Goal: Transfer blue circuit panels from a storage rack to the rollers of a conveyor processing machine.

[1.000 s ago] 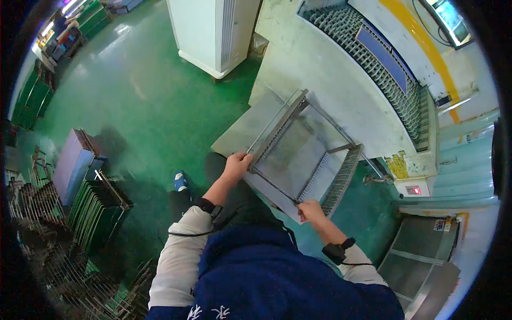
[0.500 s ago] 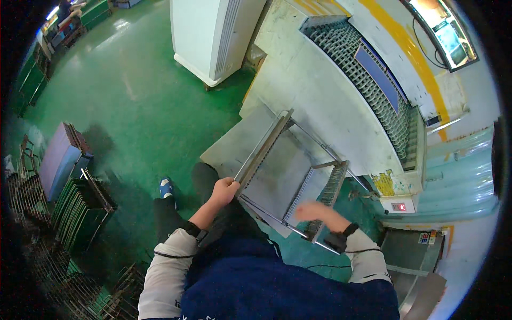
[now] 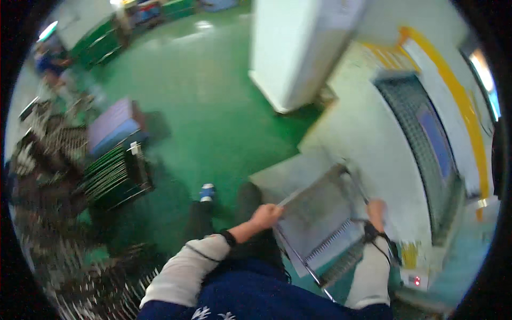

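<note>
My left hand [image 3: 266,216] is closed around the near left rail of a metal slotted rack [image 3: 342,266], a frame with toothed bars along its sides. The rack tilts over a pale metal sheet [image 3: 277,172] beside the machine bed. At the rack's right side my right hand [image 3: 376,209] is closed on the frame, though its fingers are blurred. No boards show in the rack's slots.
To the right lies a conveyor with a mesh belt [image 3: 405,114], a blue panel [image 3: 434,136] on it. A tall white cabinet [image 3: 285,53] stands ahead. On the left are a rack of green boards [image 3: 109,178], a purple-blue block [image 3: 114,125] and piled wire racks [image 3: 53,234]. A person [image 3: 50,61] is far left.
My view has turned left, so the scene shifts right. My right hand has gone from hovering above the near toothed bar to the rack's right side. My left hand keeps its hold.
</note>
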Available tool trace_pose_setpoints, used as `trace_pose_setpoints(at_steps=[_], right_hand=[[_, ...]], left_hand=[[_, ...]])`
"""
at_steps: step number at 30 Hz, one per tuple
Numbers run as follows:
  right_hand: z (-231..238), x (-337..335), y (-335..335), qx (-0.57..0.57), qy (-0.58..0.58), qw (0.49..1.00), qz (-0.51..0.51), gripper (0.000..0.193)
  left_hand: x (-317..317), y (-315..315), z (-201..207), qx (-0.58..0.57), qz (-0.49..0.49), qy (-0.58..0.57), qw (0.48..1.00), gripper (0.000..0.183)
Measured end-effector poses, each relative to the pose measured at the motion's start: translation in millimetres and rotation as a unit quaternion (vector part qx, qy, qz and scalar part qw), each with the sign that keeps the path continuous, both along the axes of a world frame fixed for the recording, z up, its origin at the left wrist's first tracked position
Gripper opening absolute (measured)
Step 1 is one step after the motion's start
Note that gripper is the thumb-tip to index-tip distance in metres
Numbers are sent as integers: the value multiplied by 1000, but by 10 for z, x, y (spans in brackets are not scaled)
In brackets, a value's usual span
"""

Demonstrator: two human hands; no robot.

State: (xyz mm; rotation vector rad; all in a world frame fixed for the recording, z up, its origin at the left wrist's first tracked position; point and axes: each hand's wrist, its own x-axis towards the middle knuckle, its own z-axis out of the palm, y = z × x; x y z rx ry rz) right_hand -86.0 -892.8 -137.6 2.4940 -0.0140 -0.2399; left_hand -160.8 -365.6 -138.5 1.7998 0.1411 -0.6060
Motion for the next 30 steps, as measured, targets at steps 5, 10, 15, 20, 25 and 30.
trace_pose_setpoints(at_steps=[5, 10, 15, 20, 25, 30], right_hand=[[-224, -14, -334, -14, 18, 1000, 0, 15], [-203, 29, -71, 311, -71, 928, -192, 18], [161, 11, 352, 487, -112, 838, -219, 22], [614, -177, 646, 584, -115, 775, -214, 28], [948, -445, 792, 635, -104, 738, -202, 34], [1219, -527, 1249, 684, -91, 696, -198, 37]], left_hand=[[30, -8, 230, 23, -16, -11, 1000, 47], [-107, 126, 144, -23, 2, -62, 998, 45], [-102, 15, -122, -8, -2, -114, 993, 42], [-100, 20, -80, -15, 5, -100, 995, 42], [-65, 53, 76, -24, -3, -115, 993, 41], [-65, 41, -176, -29, 14, -141, 989, 38]])
